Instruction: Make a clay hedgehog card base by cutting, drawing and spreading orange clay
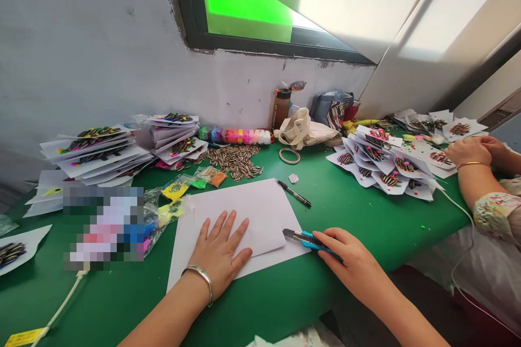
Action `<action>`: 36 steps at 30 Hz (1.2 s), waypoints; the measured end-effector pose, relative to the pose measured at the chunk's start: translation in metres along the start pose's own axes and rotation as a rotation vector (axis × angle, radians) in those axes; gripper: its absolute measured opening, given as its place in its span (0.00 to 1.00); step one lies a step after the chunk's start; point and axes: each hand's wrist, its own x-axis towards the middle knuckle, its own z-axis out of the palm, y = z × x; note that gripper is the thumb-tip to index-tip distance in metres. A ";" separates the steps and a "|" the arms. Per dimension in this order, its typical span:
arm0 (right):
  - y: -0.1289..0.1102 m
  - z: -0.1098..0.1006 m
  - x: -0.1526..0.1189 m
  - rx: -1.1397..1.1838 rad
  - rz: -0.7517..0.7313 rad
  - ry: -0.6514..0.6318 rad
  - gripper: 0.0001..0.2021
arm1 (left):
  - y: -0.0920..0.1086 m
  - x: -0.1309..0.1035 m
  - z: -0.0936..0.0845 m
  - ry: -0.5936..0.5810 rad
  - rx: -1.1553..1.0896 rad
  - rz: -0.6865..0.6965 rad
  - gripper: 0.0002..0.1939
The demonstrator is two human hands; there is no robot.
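Note:
White paper (pixel 256 200) lies on the green table, with a folded or second sheet on top of a larger one. My left hand (pixel 220 255) rests flat on it, fingers spread, a silver bangle at the wrist. In my right hand (pixel 345 255) is a blue utility knife (pixel 311 241); its dark blade end reaches over the paper's right edge. A black pen (pixel 293 193) lies at the paper's upper right. Beyond it are a small white scrap (pixel 293 178) and a roll of tape (pixel 289 155).
Striped seeds (pixel 236 161) are heaped behind the paper. Stacks of decorated cards stand at left (pixel 97 154) and right (pixel 378 162). Colourful clay packets (pixel 177 187) lie left of the paper. A brown bottle (pixel 280 108) stands by the wall. Another person's hands (pixel 472 152) rest at the right.

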 end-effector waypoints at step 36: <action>0.006 -0.002 0.000 0.050 -0.102 -0.072 0.17 | -0.002 -0.001 0.005 0.033 0.009 0.008 0.28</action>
